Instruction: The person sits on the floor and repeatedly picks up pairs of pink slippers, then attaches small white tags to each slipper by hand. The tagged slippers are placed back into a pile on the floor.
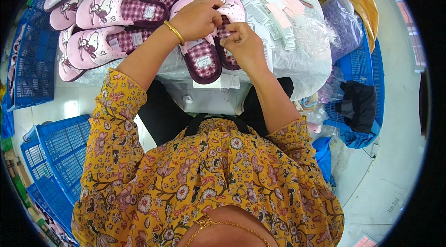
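A pair of pink slippers with plum plaid insoles lies in front of me at the table's near edge, the left slipper [203, 61] partly over the right slipper [228, 4]. My left hand [197, 17], a gold bangle on its wrist, is closed at the inner edge of the slippers' uppers, fingers curled around that edge. Just right of it, my right hand [245, 45] is closed in a pinch over the right slipper's insole. Whatever lies between its fingertips is too small to make out. Both hands partly cover the slippers.
More matching slippers [100, 10] are heaped on the left of the plastic-covered table [309, 73]. White and pink tags [281, 15] lie scattered to the right, beside thin clear strands. Blue crates [60, 154] stand at left; another blue crate [376, 70] holds bags at right.
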The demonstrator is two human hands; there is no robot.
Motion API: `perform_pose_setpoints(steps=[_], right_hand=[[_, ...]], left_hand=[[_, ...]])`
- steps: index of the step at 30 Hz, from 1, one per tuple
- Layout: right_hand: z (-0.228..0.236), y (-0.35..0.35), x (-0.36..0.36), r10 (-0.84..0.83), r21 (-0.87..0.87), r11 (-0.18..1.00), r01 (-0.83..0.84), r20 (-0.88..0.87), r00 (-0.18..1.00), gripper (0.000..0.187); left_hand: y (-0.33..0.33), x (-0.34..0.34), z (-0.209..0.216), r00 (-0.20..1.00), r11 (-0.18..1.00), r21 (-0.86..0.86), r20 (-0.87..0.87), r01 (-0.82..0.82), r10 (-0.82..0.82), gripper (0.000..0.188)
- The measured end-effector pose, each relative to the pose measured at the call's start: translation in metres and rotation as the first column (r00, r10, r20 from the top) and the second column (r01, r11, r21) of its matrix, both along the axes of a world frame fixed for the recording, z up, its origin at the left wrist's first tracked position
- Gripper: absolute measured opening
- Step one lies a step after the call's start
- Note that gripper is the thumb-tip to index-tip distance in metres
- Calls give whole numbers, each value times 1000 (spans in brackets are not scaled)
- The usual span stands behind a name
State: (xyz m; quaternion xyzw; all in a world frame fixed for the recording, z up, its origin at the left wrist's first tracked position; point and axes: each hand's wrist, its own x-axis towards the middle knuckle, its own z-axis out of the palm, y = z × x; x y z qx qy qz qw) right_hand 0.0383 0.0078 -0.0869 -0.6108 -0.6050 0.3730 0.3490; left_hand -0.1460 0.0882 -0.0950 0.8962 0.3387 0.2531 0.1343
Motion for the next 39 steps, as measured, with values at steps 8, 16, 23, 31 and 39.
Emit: perform_pose_setpoints(steps=[8,16,23,31,39], right_hand=[[1,6,1,39,-10,999,-38,81,996,33],[3,10,-3,30,-9,1000,-29,119,992,33],[0,13,-9,-42,17,999,41,131,990,31],[-2,13,-8,-28,42,999,23,137,990,31],[-4,13,-7,-37,54,998,34,71,997,32]], left_hand=[[-4,0,6,1000,997,-78,-20,-4,2,17],[-5,1,5,999,999,-35,-38,1,-3,19],[-2,7,3,996,1000,17,-89,-3,5,16],[-4,15,12,976,994,109,-216,-8,31,11],[-10,26,19,940,974,225,-336,20,58,20]])
